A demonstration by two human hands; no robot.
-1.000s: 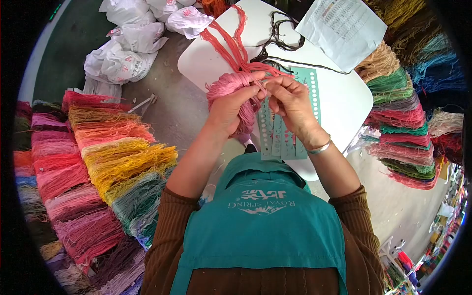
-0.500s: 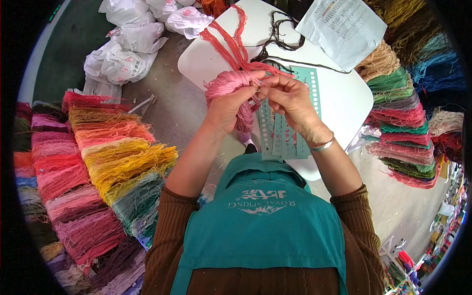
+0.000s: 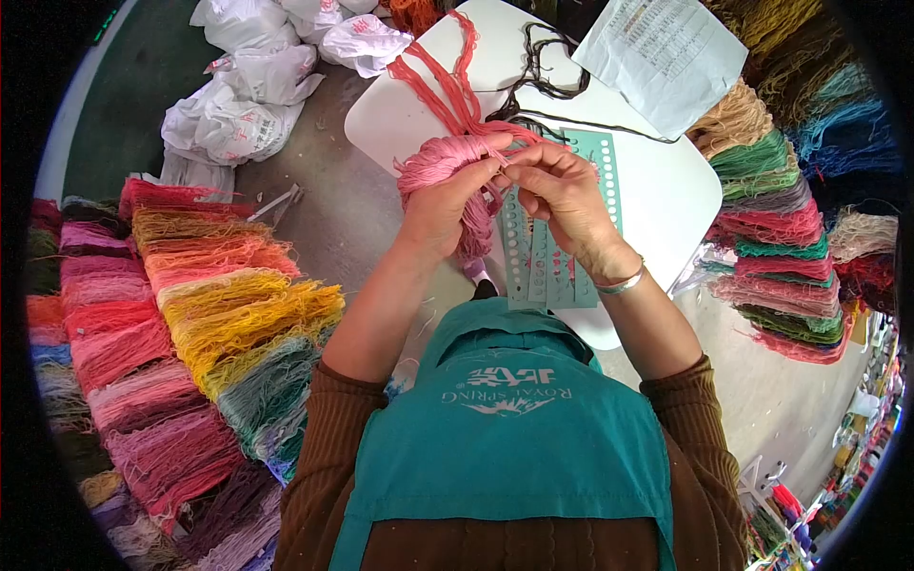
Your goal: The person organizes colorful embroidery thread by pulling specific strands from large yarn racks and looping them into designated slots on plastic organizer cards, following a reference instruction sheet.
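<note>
A thick bundle of pink yarn [image 3: 446, 164] hangs from my left hand [image 3: 446, 207], whose thumb and fingers are closed on it. My right hand [image 3: 564, 195], with a bracelet at the wrist, pinches at the bundle's right edge, fingertips meeting those of my left hand; the strand between them is too small to make out clearly. Under the hands, green cards with punched holes [image 3: 606, 162] lie on the white table [image 3: 671, 195]. Coral-red yarn [image 3: 447, 90] stretches over the table behind the bundle.
Black yarn [image 3: 529, 71] and a written sheet [image 3: 662, 59] lie at the table's far side. White plastic bags [image 3: 233, 119] are at the upper left. Rows of coloured yarn skeins [image 3: 243, 314] fill the left, and more skeins [image 3: 776, 243] hang at the right.
</note>
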